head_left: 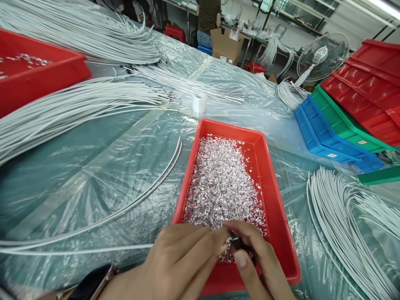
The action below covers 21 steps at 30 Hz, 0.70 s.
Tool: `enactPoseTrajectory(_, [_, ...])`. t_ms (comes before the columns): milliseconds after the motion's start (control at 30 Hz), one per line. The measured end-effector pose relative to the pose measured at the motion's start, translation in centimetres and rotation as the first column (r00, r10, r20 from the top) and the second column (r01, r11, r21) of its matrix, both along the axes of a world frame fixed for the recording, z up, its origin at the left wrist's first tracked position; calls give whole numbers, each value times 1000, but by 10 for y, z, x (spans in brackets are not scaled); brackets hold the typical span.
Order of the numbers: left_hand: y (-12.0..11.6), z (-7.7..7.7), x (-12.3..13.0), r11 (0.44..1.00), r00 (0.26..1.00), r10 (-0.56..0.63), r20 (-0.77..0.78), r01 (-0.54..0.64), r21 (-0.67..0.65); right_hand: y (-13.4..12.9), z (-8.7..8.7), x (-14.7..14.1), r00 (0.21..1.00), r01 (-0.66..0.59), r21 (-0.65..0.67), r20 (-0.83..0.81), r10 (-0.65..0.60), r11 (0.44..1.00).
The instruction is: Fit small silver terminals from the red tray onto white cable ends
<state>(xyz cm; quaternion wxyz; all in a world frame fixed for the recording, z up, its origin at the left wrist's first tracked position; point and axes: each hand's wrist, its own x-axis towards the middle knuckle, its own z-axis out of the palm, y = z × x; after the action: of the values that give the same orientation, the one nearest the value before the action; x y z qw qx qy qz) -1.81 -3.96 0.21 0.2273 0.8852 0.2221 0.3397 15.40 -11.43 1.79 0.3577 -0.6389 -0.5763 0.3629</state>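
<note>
My left hand [179, 256] is closed in a pinch on a white cable [125, 249], which runs in from the left edge and passes under the hand. My right hand [262, 254] meets it fingertip to fingertip, its thumb and fingers curled round a small dark thing [240, 245] whose kind I cannot make out. A bit of shiny metal shows between the fingertips. Both hands are over the near end of a red tray [278, 183], which holds a heap of small silvery metal pieces [221, 183].
Bundles of white cables [78, 102] lie at the left, with another bundle [340, 225] at the right. Loose cables [156, 183] curve beside the tray. Behind it stands a clear tape roll [199, 102]. Another red tray [40, 83], stacked bins [337, 121] and a fan [321, 56] are further off.
</note>
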Motion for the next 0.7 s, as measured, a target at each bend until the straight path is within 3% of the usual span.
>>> enactPoseTrajectory(167, [1,7,1,993,999,36,8,-34,-115,8,-14,6,994,99,-7,-44,-100,995])
enactPoseTrajectory(300, [1,12,4,992,1000,30,6,-29,-122,11,-15,11,992,103,213,-96,-84,972])
enactPoseTrajectory(467, [1,9,7,984,998,53,17,-49,-172,11,-12,11,969,131,486,122,-216,864])
enactPoseTrajectory(633, [0,6,8,938,995,-10,-98,-25,-346,19,-14,10,959,-16,666,222,-178,746])
enactPoseTrajectory(700, [0,4,8,919,993,-30,-117,-18,-393,21,-13,9,954,-57,684,252,-163,727])
